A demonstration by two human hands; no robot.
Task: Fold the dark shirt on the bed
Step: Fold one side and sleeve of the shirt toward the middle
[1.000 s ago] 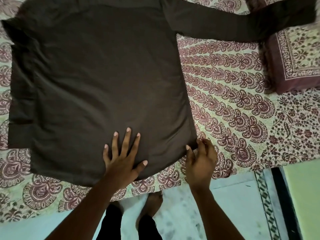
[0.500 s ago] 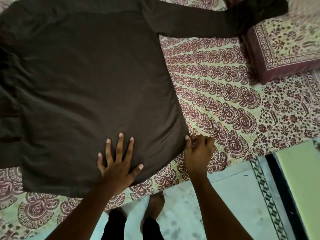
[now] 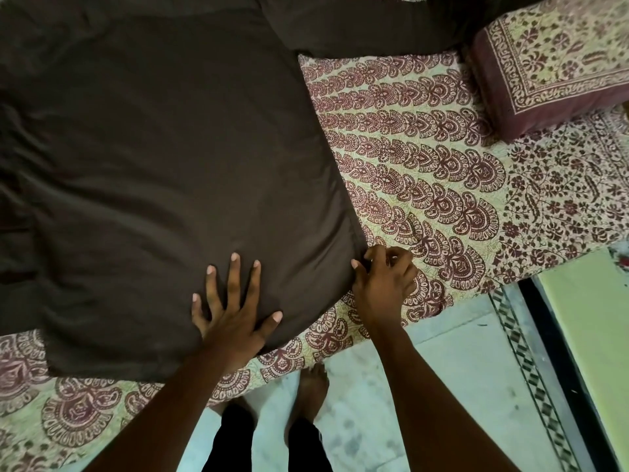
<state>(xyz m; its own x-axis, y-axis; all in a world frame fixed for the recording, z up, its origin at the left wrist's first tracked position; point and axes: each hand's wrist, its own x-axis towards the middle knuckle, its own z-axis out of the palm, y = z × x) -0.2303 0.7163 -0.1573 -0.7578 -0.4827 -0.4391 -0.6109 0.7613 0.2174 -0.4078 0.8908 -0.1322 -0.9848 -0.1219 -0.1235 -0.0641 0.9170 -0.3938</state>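
The dark brown shirt (image 3: 163,158) lies spread flat on the patterned bedsheet (image 3: 425,172), filling the left and middle of the view. One long sleeve (image 3: 374,25) stretches right along the top toward the pillow. My left hand (image 3: 231,311) presses flat on the shirt near its lower hem, fingers spread. My right hand (image 3: 384,284) sits at the shirt's lower right corner, fingers curled, pinching the side edge of the fabric.
A maroon-bordered printed pillow (image 3: 558,63) lies at the upper right, touching the sleeve end. The bed's near edge runs just below my hands. Pale tiled floor (image 3: 442,386) and my bare feet (image 3: 309,390) are below; a green panel (image 3: 592,335) stands at the right.
The view has shifted so the shirt sits further left. My left hand stays flat on the hem. My right hand's fingers have curled tighter at the corner.
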